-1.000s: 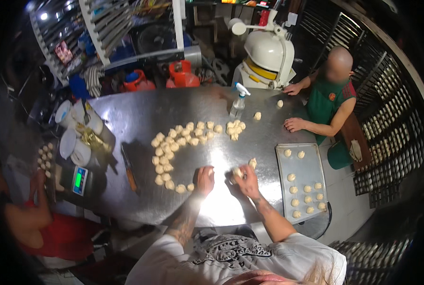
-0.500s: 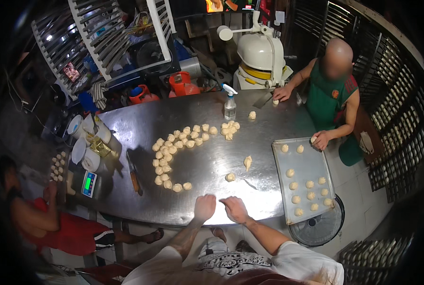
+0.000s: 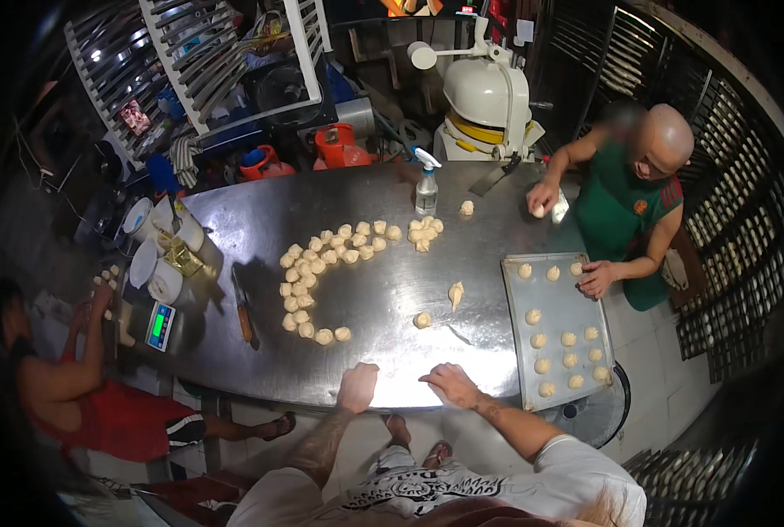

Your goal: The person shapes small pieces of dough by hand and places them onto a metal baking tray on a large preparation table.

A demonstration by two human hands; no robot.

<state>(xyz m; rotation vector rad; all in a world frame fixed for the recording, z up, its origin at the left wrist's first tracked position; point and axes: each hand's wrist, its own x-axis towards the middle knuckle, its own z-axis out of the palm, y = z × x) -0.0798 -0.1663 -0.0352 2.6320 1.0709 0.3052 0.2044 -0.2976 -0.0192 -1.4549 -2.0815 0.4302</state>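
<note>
At the near edge of the steel table, my left hand (image 3: 358,387) is closed, fingers curled under. My right hand (image 3: 452,384) is to its right, also curled, with one digit reaching left. Whatever either might hold is hidden. Just beyond my hands sit a single dough ball (image 3: 423,321) and an irregular dough piece (image 3: 455,296). A curved band of dough balls (image 3: 299,288) lies farther left, and a small cluster of dough balls (image 3: 424,233) sits farther back. On the right, the metal tray (image 3: 554,303) carries spaced dough pieces.
Across the right corner, a co-worker (image 3: 642,211) handles dough with one hand and touches the tray with the other. A spray bottle (image 3: 426,190), scraper (image 3: 495,177), knife (image 3: 244,314), scale (image 3: 160,327) and tubs (image 3: 165,283) stand about the table (image 3: 366,299). Another person (image 3: 93,395) works at left.
My hands have moved farther apart, the left hand leftward and the right hand rightward. The co-worker leans in; another dough piece sits on the tray's far right corner, and the scraper lies released.
</note>
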